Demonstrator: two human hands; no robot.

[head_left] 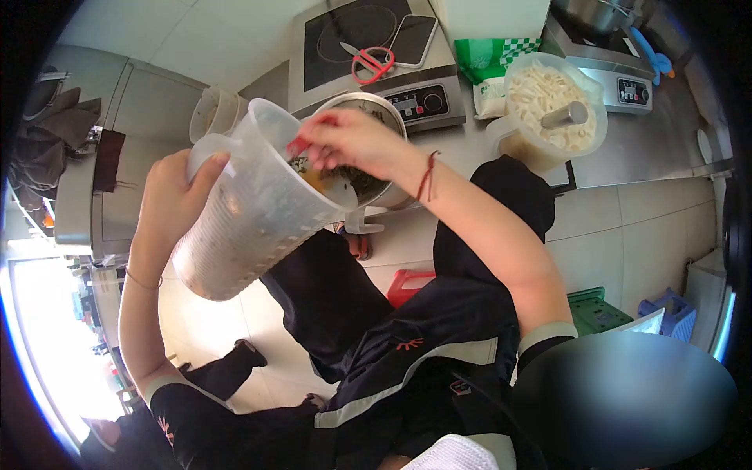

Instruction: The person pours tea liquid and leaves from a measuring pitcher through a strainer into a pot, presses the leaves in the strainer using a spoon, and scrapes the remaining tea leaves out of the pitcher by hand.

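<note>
A large translucent plastic pitcher (pixel 235 227) with ridged sides is tilted in front of me, its mouth facing up and right. My left hand (pixel 174 188) is closed around its handle. At the mouth, my right hand (pixel 345 139) has curled fingers, slightly blurred; something reddish shows by the fingertips, and I cannot make out what they hold. Behind the pitcher's rim stands a round metal pot (pixel 395 129) with dark, leaf-like bits inside, partly hidden by my right hand and the pitcher. Dark bits and a yellowish patch also show near the pitcher's mouth.
An induction cooker (pixel 313 66) holds red-handled scissors (pixel 372 64) and a phone (pixel 413 41). To the right are a jug of pale pieces (pixel 540 86), a green packet (pixel 493 56) and another cooker (pixel 607 66). A red stool (pixel 407 286) stands below; another person's leg (pixel 227 368) shows lower left.
</note>
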